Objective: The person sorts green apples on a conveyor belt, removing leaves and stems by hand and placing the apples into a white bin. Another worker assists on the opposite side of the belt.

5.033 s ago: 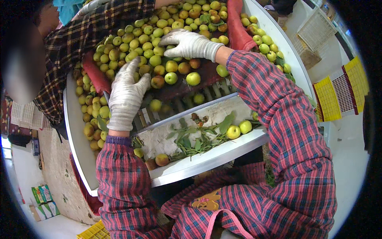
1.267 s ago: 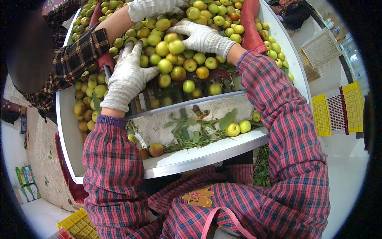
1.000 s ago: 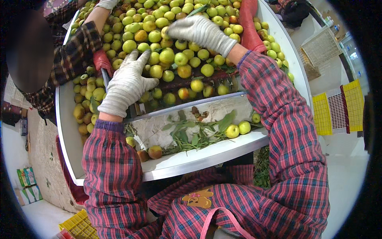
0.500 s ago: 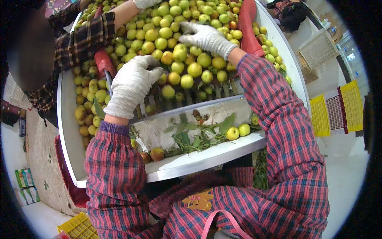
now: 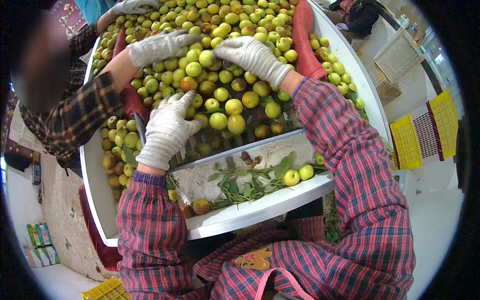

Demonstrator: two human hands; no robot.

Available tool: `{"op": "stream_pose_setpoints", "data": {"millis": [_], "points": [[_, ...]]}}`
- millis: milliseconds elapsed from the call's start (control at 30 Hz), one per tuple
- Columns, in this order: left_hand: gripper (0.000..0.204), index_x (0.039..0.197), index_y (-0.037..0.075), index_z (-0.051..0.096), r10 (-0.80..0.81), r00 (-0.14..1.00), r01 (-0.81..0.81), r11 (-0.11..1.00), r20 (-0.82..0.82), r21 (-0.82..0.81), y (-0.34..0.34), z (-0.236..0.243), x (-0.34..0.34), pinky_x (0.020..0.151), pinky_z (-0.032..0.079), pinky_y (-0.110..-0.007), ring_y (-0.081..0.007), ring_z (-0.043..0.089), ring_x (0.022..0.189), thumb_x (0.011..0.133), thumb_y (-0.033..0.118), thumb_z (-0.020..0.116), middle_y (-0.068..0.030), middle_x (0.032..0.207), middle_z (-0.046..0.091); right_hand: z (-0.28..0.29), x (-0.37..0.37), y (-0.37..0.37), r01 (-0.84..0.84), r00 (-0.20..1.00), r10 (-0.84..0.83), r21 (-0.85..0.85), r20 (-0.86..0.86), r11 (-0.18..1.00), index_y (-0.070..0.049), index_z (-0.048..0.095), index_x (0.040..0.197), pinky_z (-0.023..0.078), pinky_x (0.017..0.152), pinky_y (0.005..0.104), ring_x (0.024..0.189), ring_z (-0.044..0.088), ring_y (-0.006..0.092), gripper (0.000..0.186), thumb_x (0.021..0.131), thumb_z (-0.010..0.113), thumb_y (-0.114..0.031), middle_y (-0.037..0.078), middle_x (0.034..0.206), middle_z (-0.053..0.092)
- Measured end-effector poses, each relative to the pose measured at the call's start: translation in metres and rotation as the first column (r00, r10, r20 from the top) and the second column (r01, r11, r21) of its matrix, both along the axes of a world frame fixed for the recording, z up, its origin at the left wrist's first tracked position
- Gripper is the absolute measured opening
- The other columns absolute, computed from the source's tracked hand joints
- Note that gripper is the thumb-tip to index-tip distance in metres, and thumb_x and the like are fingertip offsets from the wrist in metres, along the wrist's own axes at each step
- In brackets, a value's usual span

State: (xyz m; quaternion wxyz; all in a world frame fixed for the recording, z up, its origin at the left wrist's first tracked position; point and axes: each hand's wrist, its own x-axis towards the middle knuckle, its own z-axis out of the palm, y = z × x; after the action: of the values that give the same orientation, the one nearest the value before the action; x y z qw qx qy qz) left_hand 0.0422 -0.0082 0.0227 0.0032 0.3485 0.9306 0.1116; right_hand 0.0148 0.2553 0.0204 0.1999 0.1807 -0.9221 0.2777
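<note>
A heap of round yellow-green fruits [image 5: 233, 106], some with reddish-brown patches, covers the white sorting table before me; they look like jujubes. My left hand [image 5: 169, 129], in a white knit glove, lies at the heap's near left side. Its fingers point up and its thumb stands apart, with no fruit visible in it. Farther right, my gloved right hand [image 5: 254, 57] reaches over the heap from the right. Its fingers stretch leftward onto the fruits beside a pale green one [image 5: 205, 58]. What lies beneath its palm is hidden.
A co-worker's gloved hand [image 5: 162, 47] rests on the heap between my hands, and another [image 5: 134, 6] is farther back. Red padded dividers [image 5: 302, 45] separate side channels of fruit. The front trough [image 5: 200, 184] holds leaves [image 5: 240, 185] and several fruits. Yellow crates [image 5: 442, 125] stand at right.
Fruits have rolled and shifted in the heap. The co-worker's gloved hand has come in over the fruits near my hands. My right hand sits a little farther left; the view has shifted slightly.
</note>
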Motion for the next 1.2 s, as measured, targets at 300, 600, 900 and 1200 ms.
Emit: {"op": "stream_pose_setpoints", "data": {"millis": [300, 600, 900, 1200], "points": [[0.046, 0.117, 0.010, 0.062, -0.077, 0.994, 0.060, 0.977, 0.079, 0.203, 0.003, 0.001, 0.002, 0.095, 0.042, -0.039, -0.0304, 0.055, 0.110, 0.075, 0.026, 0.069, -0.0125, 0.115, 0.060, 0.002, 0.001, -0.008, 0.160, 0.945, -0.204, 0.180, 0.255, 0.970, -0.011, 0.050, 0.132, 0.039, 0.102, 0.0356, 0.123, 0.049, 0.0284, 0.064, 0.082, 0.058, -0.049, 0.015, 0.133, 0.052], [0.067, 0.133, 0.008, 0.047, 0.168, 0.974, -0.124, 0.957, -0.149, 0.264, -0.006, -0.011, -0.014, 0.104, 0.037, -0.038, -0.0347, 0.045, 0.124, 0.073, 0.027, 0.072, -0.0191, 0.134, 0.047, 0.006, 0.017, -0.031, -0.134, 0.873, 0.111, 0.014, 0.475, 0.991, -0.018, 0.058, 0.126, 0.043, 0.098, 0.0342, 0.113, 0.057, 0.0264, 0.051, 0.085, 0.057, -0.048, 0.011, 0.123, 0.060], [0.074, 0.138, 0.009, 0.043, 0.025, 0.994, -0.026, 1.000, 0.108, 0.006, 0.000, 0.002, 0.002, 0.106, 0.037, -0.037, -0.0340, 0.041, 0.129, 0.073, 0.030, 0.072, -0.0199, 0.142, 0.039, 0.027, 0.034, 0.040, 0.471, 0.846, -0.524, 0.321, 0.101, 0.822, -0.012, 0.051, 0.131, 0.042, 0.099, 0.0385, 0.118, 0.053, 0.0289, 0.055, 0.084, 0.054, -0.040, 0.015, 0.132, 0.051], [0.072, 0.138, 0.018, 0.045, 0.085, 0.995, -0.075, 0.987, 0.061, -0.143, 0.007, 0.009, 0.028, 0.106, 0.031, -0.048, -0.0295, 0.043, 0.128, 0.073, 0.038, 0.070, -0.0123, 0.143, 0.040, 0.013, 0.075, -0.007, 0.196, 0.886, -0.329, 0.380, 0.326, 0.904, -0.011, 0.055, 0.128, 0.045, 0.094, 0.0415, 0.107, 0.059, 0.0328, 0.062, 0.076, 0.058, -0.044, 0.018, 0.114, 0.063]]}}
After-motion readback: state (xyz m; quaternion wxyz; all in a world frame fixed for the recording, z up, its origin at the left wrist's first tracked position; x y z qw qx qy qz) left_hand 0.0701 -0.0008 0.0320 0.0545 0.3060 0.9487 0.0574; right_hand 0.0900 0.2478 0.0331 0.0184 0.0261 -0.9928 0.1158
